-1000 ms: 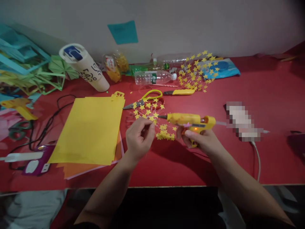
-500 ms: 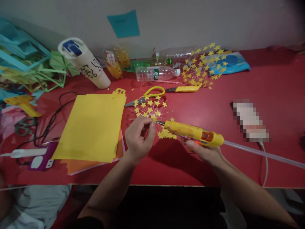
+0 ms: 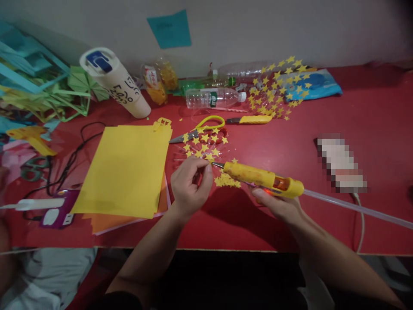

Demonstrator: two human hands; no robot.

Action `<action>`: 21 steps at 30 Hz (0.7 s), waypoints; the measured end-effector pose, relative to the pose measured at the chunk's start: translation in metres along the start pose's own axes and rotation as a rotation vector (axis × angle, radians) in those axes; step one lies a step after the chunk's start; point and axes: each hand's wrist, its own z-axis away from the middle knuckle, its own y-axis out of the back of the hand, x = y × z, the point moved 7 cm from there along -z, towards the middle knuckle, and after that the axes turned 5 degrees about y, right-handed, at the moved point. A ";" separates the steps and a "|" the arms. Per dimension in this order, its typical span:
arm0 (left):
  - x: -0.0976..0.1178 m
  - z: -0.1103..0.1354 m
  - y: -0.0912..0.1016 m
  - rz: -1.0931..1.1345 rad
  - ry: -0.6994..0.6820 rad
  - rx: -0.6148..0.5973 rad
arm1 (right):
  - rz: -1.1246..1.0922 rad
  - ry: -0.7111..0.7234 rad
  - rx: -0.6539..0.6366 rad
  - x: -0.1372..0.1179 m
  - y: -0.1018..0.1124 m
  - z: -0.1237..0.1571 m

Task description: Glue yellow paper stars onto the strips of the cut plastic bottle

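Observation:
My right hand (image 3: 274, 204) is wrapped around a yellow glue gun (image 3: 250, 173), with a clear glue stick (image 3: 351, 206) running out of its back end. The metal nozzle points left, close to the fingertips of my left hand (image 3: 192, 185). Thumb and forefinger of that hand are pinched at a small yellow paper star (image 3: 209, 158); the exact contact is partly hidden. Just beyond lies a clear plastic piece with thin strips, bearing several yellow stars (image 3: 204, 138). A pile of loose stars (image 3: 227, 178) rests below the nozzle.
Scissors (image 3: 211, 122) and a yellow utility knife (image 3: 254, 120) lie behind my hands. Yellow paper sheets (image 3: 124, 172) are at left, near a tumbler (image 3: 119, 86), a second glue gun (image 3: 30, 137) and a purple power strip (image 3: 60, 209). Plastic bottles (image 3: 222, 99) and another star-covered piece (image 3: 274, 92) lie behind.
The view has shifted slightly. Both hands and the glue gun keep nearly the same pose, with the nozzle still beside my left fingertips. Part of another person's hand now shows at the left edge.

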 end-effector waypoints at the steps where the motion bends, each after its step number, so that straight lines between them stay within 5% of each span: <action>1: 0.000 0.000 0.000 -0.004 -0.004 0.001 | -0.006 0.003 -0.002 0.000 0.000 0.000; 21: 0.003 0.000 0.001 -0.023 -0.023 0.007 | 0.044 -0.010 0.049 -0.001 0.002 -0.001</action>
